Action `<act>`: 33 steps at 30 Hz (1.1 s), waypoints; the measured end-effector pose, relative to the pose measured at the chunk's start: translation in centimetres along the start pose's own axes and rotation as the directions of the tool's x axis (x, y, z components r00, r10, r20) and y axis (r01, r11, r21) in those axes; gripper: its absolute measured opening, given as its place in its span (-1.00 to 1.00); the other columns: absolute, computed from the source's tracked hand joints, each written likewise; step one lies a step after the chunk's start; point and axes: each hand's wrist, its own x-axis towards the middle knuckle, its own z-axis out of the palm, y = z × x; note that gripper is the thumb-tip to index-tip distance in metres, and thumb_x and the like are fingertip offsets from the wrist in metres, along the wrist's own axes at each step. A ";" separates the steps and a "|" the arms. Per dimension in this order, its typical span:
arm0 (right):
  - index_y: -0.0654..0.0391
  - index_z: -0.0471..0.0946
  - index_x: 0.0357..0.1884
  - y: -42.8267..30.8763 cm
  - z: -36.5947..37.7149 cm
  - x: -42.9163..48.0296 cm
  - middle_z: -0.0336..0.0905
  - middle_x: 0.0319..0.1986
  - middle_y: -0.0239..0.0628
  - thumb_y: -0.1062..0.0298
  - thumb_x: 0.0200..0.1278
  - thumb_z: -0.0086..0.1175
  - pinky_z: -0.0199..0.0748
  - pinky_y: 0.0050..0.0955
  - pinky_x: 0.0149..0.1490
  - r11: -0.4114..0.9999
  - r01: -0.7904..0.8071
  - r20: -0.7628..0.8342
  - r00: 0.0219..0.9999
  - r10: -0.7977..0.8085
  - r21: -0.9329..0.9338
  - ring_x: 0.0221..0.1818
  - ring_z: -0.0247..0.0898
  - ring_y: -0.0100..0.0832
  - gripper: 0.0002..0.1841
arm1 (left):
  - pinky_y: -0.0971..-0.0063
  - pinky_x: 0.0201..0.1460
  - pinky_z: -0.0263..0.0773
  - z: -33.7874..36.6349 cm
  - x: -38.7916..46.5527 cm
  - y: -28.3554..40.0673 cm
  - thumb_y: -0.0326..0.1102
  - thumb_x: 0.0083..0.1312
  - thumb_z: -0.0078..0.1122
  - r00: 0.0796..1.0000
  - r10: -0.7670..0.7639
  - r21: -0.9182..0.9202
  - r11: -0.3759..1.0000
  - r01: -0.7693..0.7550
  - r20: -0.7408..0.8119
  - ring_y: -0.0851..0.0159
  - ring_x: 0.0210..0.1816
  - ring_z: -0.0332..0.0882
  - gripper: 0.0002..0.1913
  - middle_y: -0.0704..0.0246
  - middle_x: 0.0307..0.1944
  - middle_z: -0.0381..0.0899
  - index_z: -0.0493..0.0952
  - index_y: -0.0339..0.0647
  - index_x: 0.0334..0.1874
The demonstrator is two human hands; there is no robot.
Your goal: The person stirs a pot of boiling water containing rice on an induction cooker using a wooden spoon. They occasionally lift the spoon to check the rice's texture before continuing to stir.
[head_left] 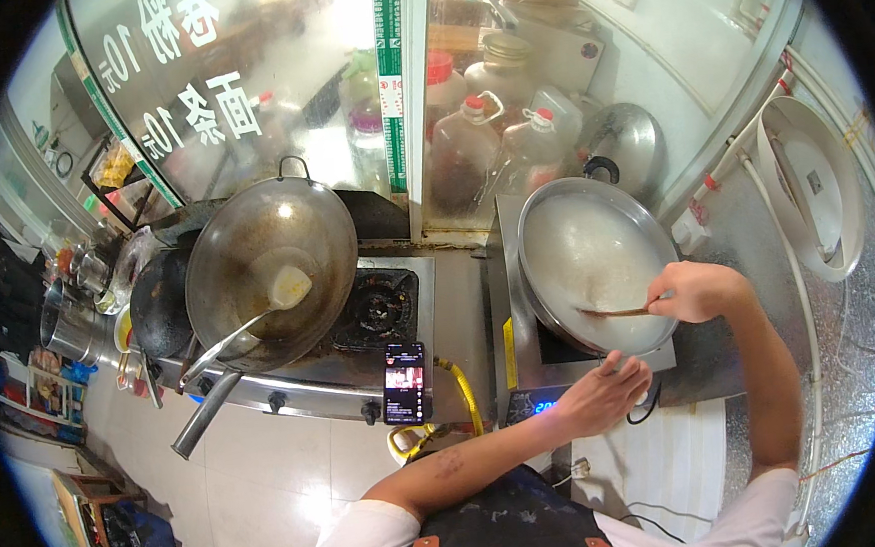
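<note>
My right hand (698,293) grips brown chopsticks (616,312), whose far ends dip into cloudy whitish liquid in a large round metal pan (525,268). This pan stands on an induction cooker (513,227) with a lit blue display. At the pan's near edge is my left hand (610,394), its fingers bent beside the rim; whether it touches the pan's handle there cannot be made out.
On the left, a wok (210,235) holding a metal spatula (290,288) rests on a gas stove (325,397), its handle jutting towards me. A phone (404,384) leans at the stove's front edge, near a yellow hose (466,396). Glass panels (304,56) rise behind.
</note>
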 end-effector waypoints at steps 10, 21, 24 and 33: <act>0.10 0.83 -0.03 2.3 1.3 -1.2 0.79 -0.15 0.10 0.22 0.41 0.20 0.67 -0.04 0.14 0.939 -0.338 -0.108 0.938 0.331 -0.059 -0.05 0.74 0.15 -0.72 | 0.13 0.51 0.00 -0.2 0.0 0.0 -0.13 0.32 0.19 1.000 -0.018 -0.030 0.999 0.017 -0.023 0.19 0.34 0.27 -0.41 0.31 0.17 0.40 0.45 -0.27 0.36; 0.23 0.78 0.00 4.3 4.2 5.1 0.75 -0.09 0.22 0.24 0.42 0.17 0.63 0.01 0.23 0.966 -0.232 -0.368 0.893 0.259 0.117 0.06 0.69 0.22 -0.68 | 0.12 0.54 0.00 -0.1 -0.1 0.1 -0.13 0.32 0.17 1.000 -0.018 -0.044 0.999 0.018 0.003 0.19 0.34 0.27 -0.39 0.30 0.17 0.40 0.45 -0.28 0.38; 0.22 0.78 0.03 3.3 4.8 5.1 0.76 -0.09 0.22 0.24 0.44 0.14 0.62 0.01 0.23 0.975 -0.176 -0.383 0.898 0.217 0.139 0.05 0.70 0.21 -0.67 | 0.13 0.53 0.01 0.0 -0.1 0.1 -0.13 0.35 0.15 1.000 -0.018 -0.015 1.000 0.018 -0.002 0.18 0.35 0.27 -0.41 0.30 0.18 0.39 0.45 -0.29 0.39; 0.15 0.79 0.02 0.0 1.3 1.0 0.78 -0.17 0.12 0.22 0.44 0.14 0.65 -0.07 0.14 0.995 -0.098 -0.151 0.984 0.097 0.001 -0.05 0.72 0.14 -0.69 | 0.11 0.52 0.02 -0.4 0.0 0.3 -0.10 0.46 0.07 0.999 -0.025 -0.030 0.999 0.026 0.046 0.22 0.35 0.33 -0.47 0.31 0.23 0.44 0.52 -0.26 0.37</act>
